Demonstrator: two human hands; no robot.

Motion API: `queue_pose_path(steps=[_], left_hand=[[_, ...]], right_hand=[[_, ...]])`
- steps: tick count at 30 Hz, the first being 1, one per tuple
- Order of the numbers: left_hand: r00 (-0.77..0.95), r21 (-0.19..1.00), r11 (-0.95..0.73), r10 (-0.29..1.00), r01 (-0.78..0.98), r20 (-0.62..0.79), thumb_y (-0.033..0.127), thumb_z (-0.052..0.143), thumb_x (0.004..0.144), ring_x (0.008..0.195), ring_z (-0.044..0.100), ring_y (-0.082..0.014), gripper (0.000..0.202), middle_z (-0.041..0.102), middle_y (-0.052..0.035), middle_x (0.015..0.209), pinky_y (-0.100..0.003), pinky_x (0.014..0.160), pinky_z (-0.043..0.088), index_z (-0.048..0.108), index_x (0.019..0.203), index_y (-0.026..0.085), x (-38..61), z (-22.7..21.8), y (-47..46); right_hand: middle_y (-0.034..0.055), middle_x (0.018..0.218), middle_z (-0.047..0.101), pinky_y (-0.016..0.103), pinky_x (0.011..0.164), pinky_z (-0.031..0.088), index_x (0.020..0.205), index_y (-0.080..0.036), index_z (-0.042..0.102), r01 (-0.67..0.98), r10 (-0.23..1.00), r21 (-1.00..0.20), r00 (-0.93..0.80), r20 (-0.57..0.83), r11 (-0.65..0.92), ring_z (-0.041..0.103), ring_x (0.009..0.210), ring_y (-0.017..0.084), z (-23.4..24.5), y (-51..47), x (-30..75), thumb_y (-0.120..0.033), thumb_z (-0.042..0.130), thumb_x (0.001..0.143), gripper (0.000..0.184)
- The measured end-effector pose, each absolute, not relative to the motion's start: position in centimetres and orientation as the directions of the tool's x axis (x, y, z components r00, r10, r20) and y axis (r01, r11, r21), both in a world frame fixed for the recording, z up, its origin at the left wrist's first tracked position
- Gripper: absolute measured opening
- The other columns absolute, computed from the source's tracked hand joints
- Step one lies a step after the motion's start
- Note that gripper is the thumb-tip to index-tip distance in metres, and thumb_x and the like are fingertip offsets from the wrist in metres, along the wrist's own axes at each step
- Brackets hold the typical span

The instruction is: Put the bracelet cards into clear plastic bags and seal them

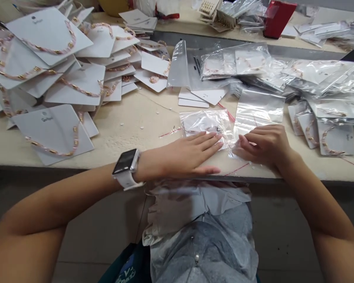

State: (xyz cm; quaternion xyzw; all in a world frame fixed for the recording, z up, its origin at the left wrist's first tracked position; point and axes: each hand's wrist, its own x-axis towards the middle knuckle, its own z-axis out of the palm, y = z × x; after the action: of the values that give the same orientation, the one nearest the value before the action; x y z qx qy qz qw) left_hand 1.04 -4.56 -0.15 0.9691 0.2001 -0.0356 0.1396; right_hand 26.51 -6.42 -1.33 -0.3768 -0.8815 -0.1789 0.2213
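Note:
My left hand [191, 153], with a smartwatch [126, 165] on the wrist, lies flat with its fingers stretched out. Beneath it is a clear plastic bag [206, 118] with a white card inside; the hand hides much of the card. My right hand [265, 145] is closed, fingers curled and thumb against them, just right of that bag. Clear film reaches toward its fingertips, but what they pinch is hidden. Behind the right hand another clear plastic bag [259, 106] lies flat.
White cards with pink and gold bead strands [53, 133] are heaped at left. Bagged cards [336, 106] are piled at right. Loose white cards [194, 98] and red strips [237, 169] lie near the hands. A red box [279, 19] stands at the back.

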Motion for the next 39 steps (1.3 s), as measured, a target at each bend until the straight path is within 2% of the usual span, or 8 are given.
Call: queue_pose_path(steps=[4,6,15,23,30,34,37,39], left_hand=[[0.719,0.277,-0.683,0.693,0.676,-0.046,0.045,0.036,0.095,0.120,0.054,-0.0264,0.048,0.060,-0.0125,0.128,-0.038,0.104,0.039,0.058,0.123,0.012,1.2,2.2,0.3],[0.587,0.295,-0.521,0.780,0.801,-0.216,0.049,0.049,0.086,0.105,0.060,-0.0266,0.049,0.065,-0.0123,0.115,-0.035,0.089,0.046,0.061,0.117,0.012,0.9,2.7,3.3],[0.580,0.537,-0.318,0.688,0.781,-0.436,0.045,0.062,0.071,0.074,0.055,-0.0166,0.027,0.060,-0.0021,0.073,-0.026,0.067,0.038,0.062,0.069,0.018,0.9,3.8,6.3],[0.535,0.720,-0.173,0.786,0.672,-0.310,0.031,0.062,0.081,0.080,0.057,-0.0127,0.018,0.063,-0.0015,0.081,-0.025,0.073,0.040,0.062,0.086,0.013,2.1,7.4,4.2],[0.594,0.601,-0.550,0.791,0.580,0.150,0.024,0.054,0.094,0.073,0.049,-0.0076,0.024,0.068,-0.0091,0.092,-0.027,0.071,0.045,0.057,0.107,0.005,3.5,10.4,2.2],[0.556,0.379,-0.666,0.745,0.642,0.368,0.020,0.053,0.092,0.076,0.058,-0.0123,0.019,0.069,-0.0070,0.090,-0.028,0.070,0.049,0.061,0.105,0.009,5.2,10.4,1.5],[0.629,0.057,-0.674,0.713,0.736,0.308,0.018,0.044,0.095,0.065,0.061,-0.0173,0.026,0.068,-0.0098,0.080,-0.030,0.059,0.045,0.059,0.114,0.008,7.6,9.2,-1.1],[0.710,-0.058,-0.714,0.680,0.698,0.183,0.009,0.036,0.094,0.067,0.065,-0.0218,0.033,0.067,-0.0107,0.077,-0.030,0.057,0.044,0.052,0.122,0.007,9.3,7.9,-3.2]], right_hand=[[-0.0033,0.038,0.043,0.023,0.043,0.027,0.043,-0.019,0.045,0.794,0.657,-0.015,-0.493,0.570,0.608,0.038,0.038,0.006,-1.5,-6.2,26.8,-0.027,0.045,0.090,0.047],[-0.0028,0.039,0.043,0.023,0.045,0.028,0.045,-0.019,0.047,0.826,0.716,-0.099,-0.414,0.561,0.555,0.039,0.039,0.007,-1.8,-6.0,27.0,-0.030,0.044,0.090,0.047],[-0.0023,0.039,0.041,0.024,0.049,0.032,0.046,-0.019,0.047,0.887,0.787,-0.238,-0.193,0.586,0.395,0.044,0.042,0.009,-2.4,-4.8,27.6,-0.038,0.041,0.092,0.051],[-0.0034,0.039,0.035,0.024,0.048,0.026,0.048,-0.018,0.049,0.879,0.792,-0.333,-0.077,0.606,0.340,0.035,0.040,0.007,-2.0,-4.8,27.6,-0.041,0.041,0.092,0.050],[-0.0052,0.040,0.024,0.026,0.046,0.020,0.053,-0.018,0.059,0.718,0.838,-0.602,0.047,0.543,0.350,0.026,0.039,0.007,-0.7,-5.2,27.2,-0.057,0.042,0.089,0.056],[-0.0075,0.044,0.020,0.025,0.044,0.013,0.077,-0.015,0.070,0.453,0.968,-0.864,0.012,0.250,0.217,0.018,0.041,0.008,0.2,-5.5,27.2,-0.069,0.042,0.085,0.062],[-0.0093,0.042,0.019,0.024,0.042,0.013,0.097,-0.015,0.069,0.150,0.966,-0.988,-0.244,-0.083,-0.047,0.011,0.041,0.008,0.4,-5.4,27.6,-0.075,0.034,0.086,0.071],[-0.0090,0.039,0.019,0.024,0.041,0.015,0.081,-0.017,0.066,0.039,0.898,-0.978,-0.390,-0.202,-0.203,0.009,0.039,0.008,0.1,-5.2,27.6,-0.077,0.027,0.085,0.072]])
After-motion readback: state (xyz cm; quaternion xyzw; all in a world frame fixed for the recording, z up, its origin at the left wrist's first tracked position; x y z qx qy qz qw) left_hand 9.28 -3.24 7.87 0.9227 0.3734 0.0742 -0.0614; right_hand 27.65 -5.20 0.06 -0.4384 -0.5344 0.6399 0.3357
